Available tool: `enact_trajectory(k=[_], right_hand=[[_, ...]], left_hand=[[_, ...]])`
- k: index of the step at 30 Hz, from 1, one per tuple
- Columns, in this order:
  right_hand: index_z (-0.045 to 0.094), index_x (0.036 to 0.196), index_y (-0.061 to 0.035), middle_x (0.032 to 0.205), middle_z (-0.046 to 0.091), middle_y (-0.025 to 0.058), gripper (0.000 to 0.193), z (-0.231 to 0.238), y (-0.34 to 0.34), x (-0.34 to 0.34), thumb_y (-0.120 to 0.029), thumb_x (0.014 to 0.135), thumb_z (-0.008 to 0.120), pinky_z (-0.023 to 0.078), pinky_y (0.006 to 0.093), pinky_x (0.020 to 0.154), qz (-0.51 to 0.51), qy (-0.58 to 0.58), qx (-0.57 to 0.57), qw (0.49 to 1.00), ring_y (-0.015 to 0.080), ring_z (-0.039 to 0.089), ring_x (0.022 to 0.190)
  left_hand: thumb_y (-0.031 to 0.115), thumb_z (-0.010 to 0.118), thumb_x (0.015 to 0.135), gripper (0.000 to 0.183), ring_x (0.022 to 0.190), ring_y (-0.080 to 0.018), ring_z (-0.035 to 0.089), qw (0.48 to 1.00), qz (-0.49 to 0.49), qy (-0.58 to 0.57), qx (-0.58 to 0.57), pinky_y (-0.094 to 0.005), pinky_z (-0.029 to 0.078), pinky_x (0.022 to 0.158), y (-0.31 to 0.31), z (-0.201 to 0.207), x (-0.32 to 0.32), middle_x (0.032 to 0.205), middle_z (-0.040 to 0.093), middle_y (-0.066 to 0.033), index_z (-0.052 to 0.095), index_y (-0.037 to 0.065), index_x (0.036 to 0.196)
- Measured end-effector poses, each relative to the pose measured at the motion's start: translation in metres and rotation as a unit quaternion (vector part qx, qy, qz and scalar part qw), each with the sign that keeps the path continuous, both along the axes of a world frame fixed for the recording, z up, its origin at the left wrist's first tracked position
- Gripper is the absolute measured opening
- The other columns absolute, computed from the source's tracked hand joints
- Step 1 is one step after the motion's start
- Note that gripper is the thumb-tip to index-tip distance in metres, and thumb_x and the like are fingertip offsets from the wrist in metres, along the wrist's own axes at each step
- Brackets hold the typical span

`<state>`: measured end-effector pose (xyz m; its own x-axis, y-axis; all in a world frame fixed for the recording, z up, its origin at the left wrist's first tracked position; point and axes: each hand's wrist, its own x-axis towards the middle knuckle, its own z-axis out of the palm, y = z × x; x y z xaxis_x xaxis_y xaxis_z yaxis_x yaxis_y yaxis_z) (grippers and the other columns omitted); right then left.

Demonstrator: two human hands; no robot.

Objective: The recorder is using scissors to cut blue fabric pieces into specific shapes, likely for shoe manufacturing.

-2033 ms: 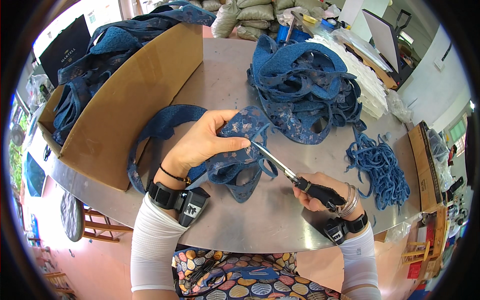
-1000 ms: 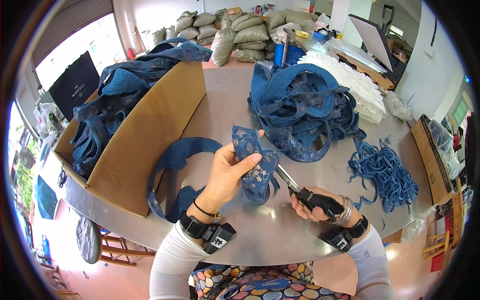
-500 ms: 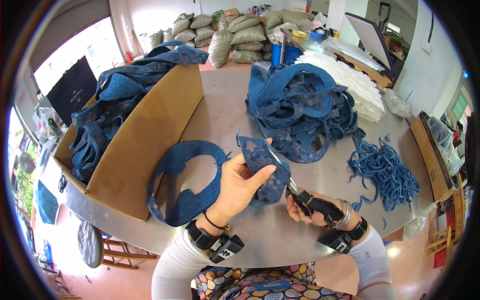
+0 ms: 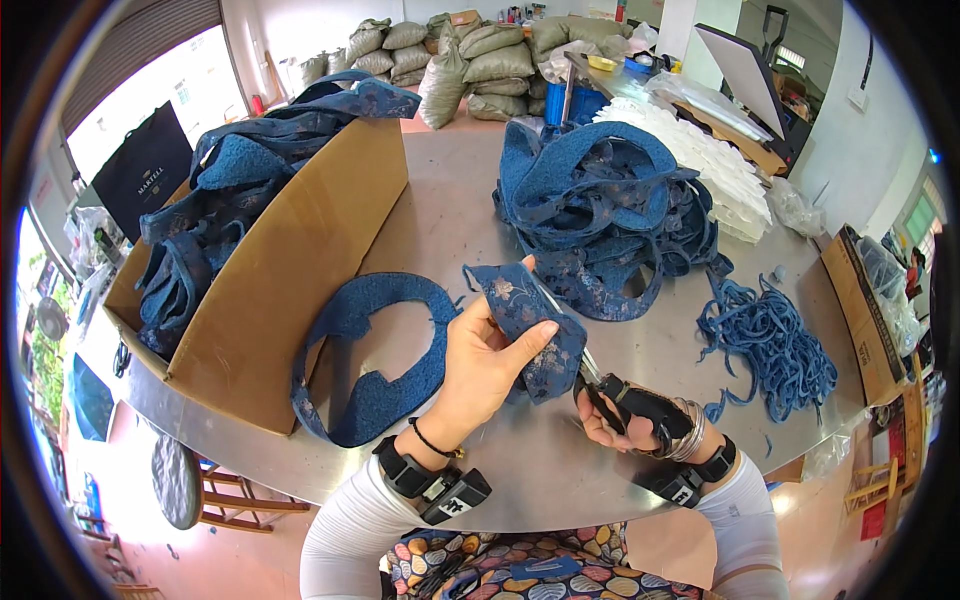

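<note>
A blue floral fabric strip (image 4: 540,335) is pinched in my left hand (image 4: 480,365), thumb laid on its printed face. My right hand (image 4: 630,415) grips black-handled scissors (image 4: 592,372), whose blades run up along the fabric's right edge. One blade shows against the cloth; the other is partly hidden behind it. Left of my left hand, a curved blue strip (image 4: 395,395) with a fuzzy side lies on the metal table (image 4: 460,200). Farther off is a large heap of blue strips (image 4: 590,200). Thin blue trimmings (image 4: 770,350) are piled to the right of my right hand.
A cardboard box (image 4: 290,270) full of blue strips stands at the left. White stacked pieces (image 4: 690,165) sit at the back right, and another cardboard box (image 4: 862,320) is at the right edge. A round stool (image 4: 178,485) stands below left; sacks (image 4: 495,65) are stacked behind.
The held strip's printed face has turned more toward me, and its near end has risen. The scissor blades look slightly wider apart. Both hands stay in nearly the same place.
</note>
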<state>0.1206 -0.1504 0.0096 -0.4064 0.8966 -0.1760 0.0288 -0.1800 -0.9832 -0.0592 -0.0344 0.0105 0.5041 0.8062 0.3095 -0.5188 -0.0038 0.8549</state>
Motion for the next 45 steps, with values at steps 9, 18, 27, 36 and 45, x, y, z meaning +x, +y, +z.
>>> enact_trajectory(k=[9, 18, 27, 36, 45], right_hand=[[0.047, 0.093, -0.0052, 0.062, 0.049, -0.0018, 0.056, -0.013, 0.005, 0.005, -0.054, 0.07, 0.062, 0.036, 0.0179, 0.044, 0.002, 0.0, 0.001, 1.0, 0.0046, 0.043, 0.048], [0.048, 0.089, -0.0058, 0.059, 0.048, -0.0018, 0.045, 0.005, 0.005, -0.001, -0.045, 0.073, 0.063, 0.036, 0.0181, 0.042, -0.022, -0.015, -0.028, 0.999, 0.0062, 0.046, 0.05], [0.048, 0.091, -0.0051, 0.064, 0.048, -0.0023, 0.037, -0.001, 0.006, 0.002, -0.035, 0.076, 0.065, 0.034, 0.0182, 0.044, -0.015, 0.028, -0.032, 0.999, 0.0067, 0.045, 0.052], [0.045, 0.096, -0.003, 0.07, 0.051, -0.0015, 0.085, -0.008, 0.008, 0.0, -0.079, 0.059, 0.056, 0.04, 0.022, 0.057, 0.0, -0.042, 0.062, 0.997, 0.0093, 0.047, 0.063], [0.046, 0.096, -0.0025, 0.068, 0.05, -0.0026, 0.077, -0.003, 0.005, -0.004, -0.072, 0.064, 0.059, 0.039, 0.0205, 0.056, -0.014, -0.044, 0.055, 0.997, 0.0077, 0.047, 0.061]], left_hand=[[0.0, 0.065, 0.079, 0.057, 0.082, -0.0083, 0.057, 1.0, 0.001, 0.009, -0.029, -0.0239, 0.048, 0.076, 0.003, 0.0, 0.002, 0.091, 0.059, -0.0005, 0.039, 0.001, 0.13], [0.002, 0.064, 0.08, 0.054, 0.081, -0.0099, 0.059, 0.999, -0.008, 0.009, -0.037, -0.0252, 0.049, 0.076, 0.005, -0.002, 0.001, 0.09, 0.06, -0.0013, 0.041, 0.0, 0.129], [0.009, 0.057, 0.086, 0.025, 0.086, -0.0127, 0.06, 0.985, -0.078, -0.053, -0.144, -0.0289, 0.048, 0.079, 0.022, -0.003, -0.012, 0.098, 0.063, -0.0077, 0.057, 0.0, 0.109], [-0.002, 0.062, 0.08, 0.02, 0.093, -0.0118, 0.056, 1.0, 0.008, -0.001, 0.005, -0.0293, 0.046, 0.085, 0.011, 0.001, -0.006, 0.126, 0.05, -0.0114, 0.06, -0.001, 0.101], [-0.002, 0.062, 0.081, 0.025, 0.095, -0.011, 0.055, 1.0, 0.023, -0.006, 0.013, -0.0287, 0.046, 0.085, 0.006, -0.004, 0.0, 0.13, 0.047, -0.0104, 0.058, -0.001, 0.105]])
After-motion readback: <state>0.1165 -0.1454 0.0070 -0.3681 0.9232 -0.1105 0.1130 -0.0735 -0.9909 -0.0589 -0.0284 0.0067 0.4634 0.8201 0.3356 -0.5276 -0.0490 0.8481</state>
